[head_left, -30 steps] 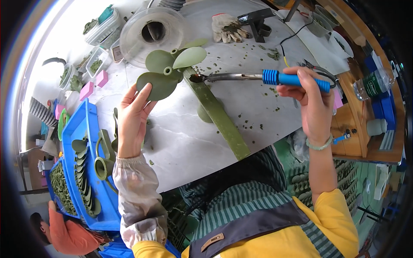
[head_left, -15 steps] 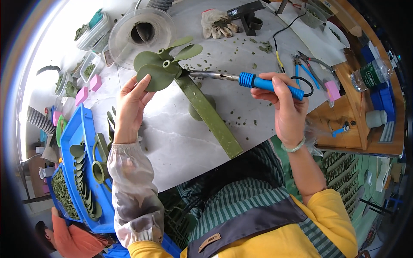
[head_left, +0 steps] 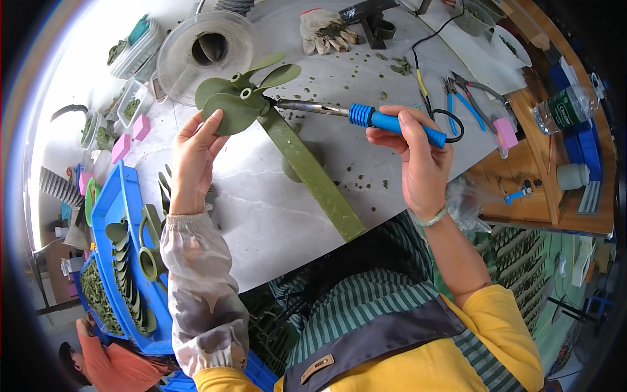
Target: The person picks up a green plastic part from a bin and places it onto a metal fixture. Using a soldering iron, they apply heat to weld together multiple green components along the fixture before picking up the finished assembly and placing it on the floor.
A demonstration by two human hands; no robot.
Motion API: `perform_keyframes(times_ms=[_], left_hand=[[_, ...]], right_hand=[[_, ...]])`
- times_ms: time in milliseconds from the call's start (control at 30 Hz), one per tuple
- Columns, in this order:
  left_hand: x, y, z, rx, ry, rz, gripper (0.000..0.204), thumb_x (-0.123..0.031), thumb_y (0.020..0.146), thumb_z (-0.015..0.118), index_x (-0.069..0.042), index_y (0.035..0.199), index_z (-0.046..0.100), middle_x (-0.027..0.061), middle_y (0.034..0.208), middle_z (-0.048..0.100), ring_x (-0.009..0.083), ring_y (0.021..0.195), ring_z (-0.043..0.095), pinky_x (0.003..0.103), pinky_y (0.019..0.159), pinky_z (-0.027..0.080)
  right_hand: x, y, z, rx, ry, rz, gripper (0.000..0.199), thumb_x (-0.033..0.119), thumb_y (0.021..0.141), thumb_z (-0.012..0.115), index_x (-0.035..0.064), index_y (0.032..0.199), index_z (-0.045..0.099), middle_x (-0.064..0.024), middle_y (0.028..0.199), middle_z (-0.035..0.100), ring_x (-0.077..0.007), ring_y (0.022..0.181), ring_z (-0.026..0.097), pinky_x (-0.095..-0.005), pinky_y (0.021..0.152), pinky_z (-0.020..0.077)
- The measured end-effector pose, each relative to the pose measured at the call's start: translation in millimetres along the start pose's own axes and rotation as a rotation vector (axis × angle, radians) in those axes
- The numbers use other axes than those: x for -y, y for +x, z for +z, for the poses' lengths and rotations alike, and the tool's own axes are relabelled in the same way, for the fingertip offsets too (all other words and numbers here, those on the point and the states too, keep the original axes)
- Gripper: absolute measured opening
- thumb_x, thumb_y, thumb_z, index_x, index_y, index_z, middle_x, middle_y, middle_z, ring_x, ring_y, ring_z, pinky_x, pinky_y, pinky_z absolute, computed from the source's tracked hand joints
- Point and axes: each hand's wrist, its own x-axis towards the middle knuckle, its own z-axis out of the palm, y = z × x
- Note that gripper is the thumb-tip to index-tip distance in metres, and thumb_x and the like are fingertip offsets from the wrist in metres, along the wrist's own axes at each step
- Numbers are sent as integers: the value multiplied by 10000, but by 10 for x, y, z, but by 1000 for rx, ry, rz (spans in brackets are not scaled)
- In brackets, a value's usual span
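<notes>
My left hand (head_left: 196, 153) pinches one blade of an olive-green propeller (head_left: 236, 112) that has several rounded blades and small ring hubs. In my right hand (head_left: 421, 166) is a soldering iron (head_left: 392, 122) with a ribbed blue handle and a metal barrel. Its tip points left at the propeller's hub side; whether it touches cannot be made out. Just under the propeller runs a long flat green bar (head_left: 317, 179), slanting toward the table's front edge over a round green disc (head_left: 312, 157).
A clear round tub (head_left: 176, 59) stands far left. Green scraps litter the table (head_left: 255, 228). A stained glove (head_left: 320, 29), pliers (head_left: 467, 108) and a pink block (head_left: 504, 130) lie beyond. Blue trays (head_left: 124, 215) hold green parts at left; a person in orange (head_left: 117, 369) sits beyond.
My right hand and the soldering iron have shifted slightly left, the tip a little higher beside the hub. The view has moved slightly; my left hand keeps its hold on the propeller.
</notes>
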Motion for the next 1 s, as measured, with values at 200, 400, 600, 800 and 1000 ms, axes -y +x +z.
perform_keyframes(times_ms=[200,400,600,800,1000], left_hand=[[-7,2,-1,-3,14,6,184,-95,868,649,-16,1033,630,77,925,680,126,793,672,194,689,563],[-17,21,-3,-5,27,14,182,-96,868,650,-13,1029,632,80,923,681,126,793,672,192,686,564],[-27,24,1,-4,30,16,188,-93,867,650,-9,1035,632,80,921,681,124,790,672,190,684,566],[-17,20,-18,-2,28,22,195,-93,863,653,-8,1038,633,79,919,682,119,777,671,185,671,565],[-24,12,-3,-17,41,19,219,-101,859,660,-5,1053,627,79,909,682,118,768,670,186,676,563]], right_hand=[[11,7,-9,8,12,27,238,125,951,483,-74,974,612,-116,881,649,-190,762,671,-306,711,568],[26,-28,-7,18,17,41,236,122,950,480,-76,969,607,-123,887,647,-198,763,671,-309,712,573],[16,-22,-1,10,33,72,245,134,951,484,-73,984,611,-129,872,651,-195,768,671,-314,724,571],[-15,17,12,-19,31,56,265,155,954,484,-71,998,615,-125,851,660,-185,768,672,-320,745,564],[-14,46,3,-11,38,58,265,153,950,493,-78,994,614,-129,865,661,-188,768,671,-318,740,565]])
